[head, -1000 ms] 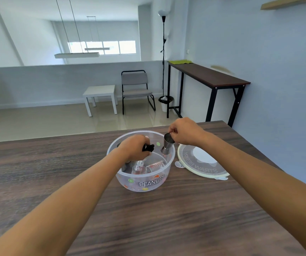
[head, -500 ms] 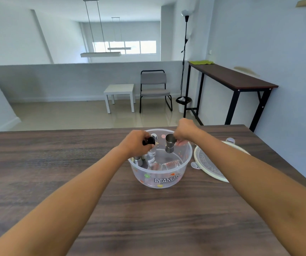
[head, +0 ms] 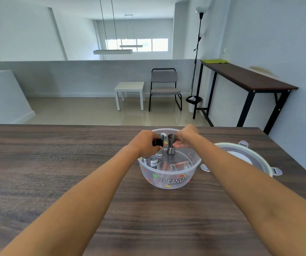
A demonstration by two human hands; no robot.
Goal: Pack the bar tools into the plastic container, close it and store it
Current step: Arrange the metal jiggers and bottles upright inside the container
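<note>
Your left hand (head: 144,145) hangs over the near-left rim of the clear plastic container (head: 168,180), the one printed PEANUTS, which stands on the dark wood-grain desk (head: 56,172). The fingers of that hand are curled shut around a black-topped tool (head: 157,142), whose lower part cannot be made out behind the hand.

Your right hand (head: 185,134) reaches over the far-right rim. Its fingers pinch the upper cup of a steel jigger (head: 171,145), which stands upright just below them, its lower cup down inside the container; whether it touches the floor of the container cannot be told. The jigger sits just to the right of the left fingers and apart from them.

Below and to the near side of the left fingers, against the container's left wall, stand a small bottle with a barcode label (head: 154,161) and a short steel piece beside it. Nearer you, on the container floor, lie clear glass pieces with red markings (head: 181,165); what they are cannot be told.

The lid (head: 248,157), round with white clip tabs, lies flat on the desk to the right of the right forearm, well apart from the fingers and just beside the container.
</note>
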